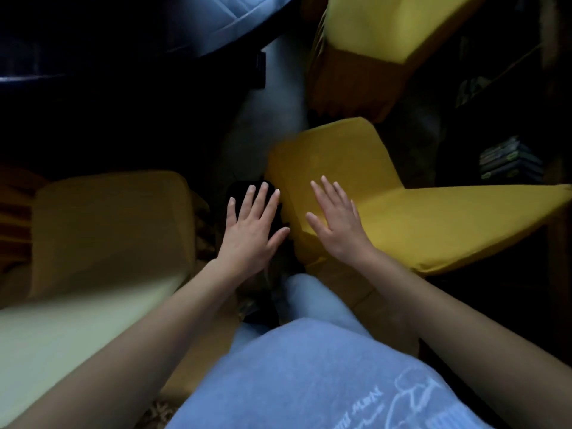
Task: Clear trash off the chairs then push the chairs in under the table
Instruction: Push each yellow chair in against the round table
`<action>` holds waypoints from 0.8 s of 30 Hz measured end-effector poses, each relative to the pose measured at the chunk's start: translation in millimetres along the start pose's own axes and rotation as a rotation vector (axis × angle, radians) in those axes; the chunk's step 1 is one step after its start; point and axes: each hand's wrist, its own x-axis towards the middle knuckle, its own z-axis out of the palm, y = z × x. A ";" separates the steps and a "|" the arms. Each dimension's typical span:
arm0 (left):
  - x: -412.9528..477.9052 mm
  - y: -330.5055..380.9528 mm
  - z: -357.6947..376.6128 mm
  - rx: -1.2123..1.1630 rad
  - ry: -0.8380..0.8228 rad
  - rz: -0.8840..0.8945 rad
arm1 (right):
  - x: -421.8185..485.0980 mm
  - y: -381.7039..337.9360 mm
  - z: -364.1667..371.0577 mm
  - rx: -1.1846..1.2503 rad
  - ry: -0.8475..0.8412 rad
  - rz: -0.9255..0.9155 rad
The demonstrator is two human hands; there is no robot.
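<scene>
A yellow cushioned chair (pixel 402 212) stands right in front of me, its backrest toward the dark round table (pixel 216 29) at the top left. My right hand (pixel 335 226) hovers flat over the chair's backrest, fingers spread, holding nothing. My left hand (pixel 252 229) is spread open just left of that chair, over a dark patch of floor. A second yellow chair (pixel 111 230) sits at the left, and a third yellow chair (pixel 365 41) stands at the top right. No trash shows on any seat.
A dark shelf with stacked boxes (pixel 510 157) lines the right side. My legs in light trousers (pixel 309 305) and a blue shirt fill the bottom. The floor between the chairs is narrow and dim.
</scene>
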 end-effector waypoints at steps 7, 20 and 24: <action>17.6 78.0 -13.5 -0.002 0.093 0.101 | -33.4 49.7 -49.9 -0.235 0.048 -0.072; 60.1 276.1 42.5 -0.244 -0.153 0.196 | -75.7 258.6 -189.8 -0.321 -0.072 -0.079; 56.4 293.0 55.2 -0.210 -0.177 0.146 | -77.6 306.8 -221.1 -0.296 -0.125 -0.184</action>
